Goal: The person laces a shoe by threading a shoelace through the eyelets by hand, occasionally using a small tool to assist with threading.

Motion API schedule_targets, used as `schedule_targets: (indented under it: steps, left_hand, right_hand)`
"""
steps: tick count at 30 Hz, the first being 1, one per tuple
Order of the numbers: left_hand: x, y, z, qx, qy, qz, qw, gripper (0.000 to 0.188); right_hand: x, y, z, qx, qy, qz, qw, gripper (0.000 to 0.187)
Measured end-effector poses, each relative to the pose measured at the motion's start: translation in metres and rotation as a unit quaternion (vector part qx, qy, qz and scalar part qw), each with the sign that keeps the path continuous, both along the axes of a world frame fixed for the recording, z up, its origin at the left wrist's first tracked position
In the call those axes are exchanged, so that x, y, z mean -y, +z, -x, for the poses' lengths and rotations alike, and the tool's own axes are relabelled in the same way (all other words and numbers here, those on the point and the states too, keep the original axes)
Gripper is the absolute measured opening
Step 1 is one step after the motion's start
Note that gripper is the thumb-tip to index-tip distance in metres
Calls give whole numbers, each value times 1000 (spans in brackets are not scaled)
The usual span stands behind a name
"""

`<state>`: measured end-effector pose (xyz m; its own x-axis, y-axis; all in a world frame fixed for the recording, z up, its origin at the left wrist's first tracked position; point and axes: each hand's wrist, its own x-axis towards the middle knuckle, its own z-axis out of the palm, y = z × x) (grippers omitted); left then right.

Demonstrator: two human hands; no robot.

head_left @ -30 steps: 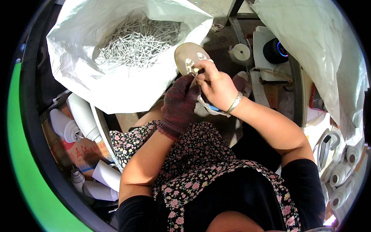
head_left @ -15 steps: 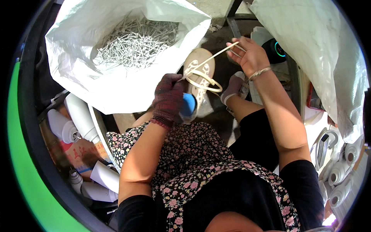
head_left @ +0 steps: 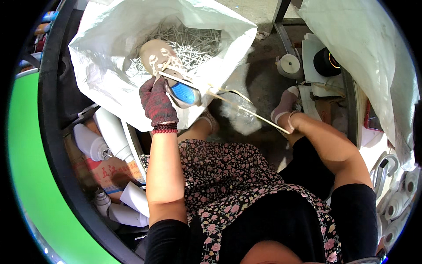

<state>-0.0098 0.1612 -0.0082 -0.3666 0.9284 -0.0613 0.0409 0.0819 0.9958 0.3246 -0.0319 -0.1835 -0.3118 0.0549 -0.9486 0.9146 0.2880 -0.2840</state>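
Observation:
My left hand (head_left: 159,103), in a dark red and black knitted glove, grips the side of a beige sandal (head_left: 154,52). The sandal has pale patterned marks and a blue heel pad (head_left: 183,93); it is tilted over the mouth of a white sack. A long cream strap (head_left: 263,119) runs taut from it toward my bare right hand (head_left: 293,126), which is low by my ankle. That hand is closed at the strap's far end, its fingers mostly hidden. Another loose piece of strap (head_left: 237,93) curves beside the taut one.
The open white sack (head_left: 103,94) holds many thin pale sticks (head_left: 204,42). White bottles (head_left: 90,141) lie at left beside a green edge (head_left: 26,132). At right are a white roll (head_left: 289,66), a black round device (head_left: 327,61), a metal frame and a hanging white sack (head_left: 351,44). Clear film (head_left: 244,118) lies below.
My left hand has carried the sandal left and over the sack. The right hand has come down and nearer me, drawing the strap straight. The whole view has shifted slightly.

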Motion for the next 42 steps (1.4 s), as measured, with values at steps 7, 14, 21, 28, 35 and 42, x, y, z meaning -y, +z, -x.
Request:
schedule_targets:
  steps: [7,14,21,28,35,42]
  left_hand:
    - [17,16,-3,153,-126,7,980,16]
    - [51,37,-41,305,-255,90,913,14]
    - [76,26,-52,-111,-366,20,924,15]
    - [82,21,-53,-94,-355,28,930,13]
    - [61,50,-40,-159,-397,145,892,13]
    - [41,50,-46,-378,-570,-114,720,51]
  right_hand:
    - [-63,104,46,-279,-362,-490,742,25]
    - [-87,165,85,-421,-621,-356,557,50]
    - [-82,167,80,-378,-458,-535,601,70]
    - [-89,154,44,-400,-422,-561,589,32]
    - [-85,154,37,-431,-372,-561,601,17]
    - [-87,149,41,-451,-285,-510,674,19]
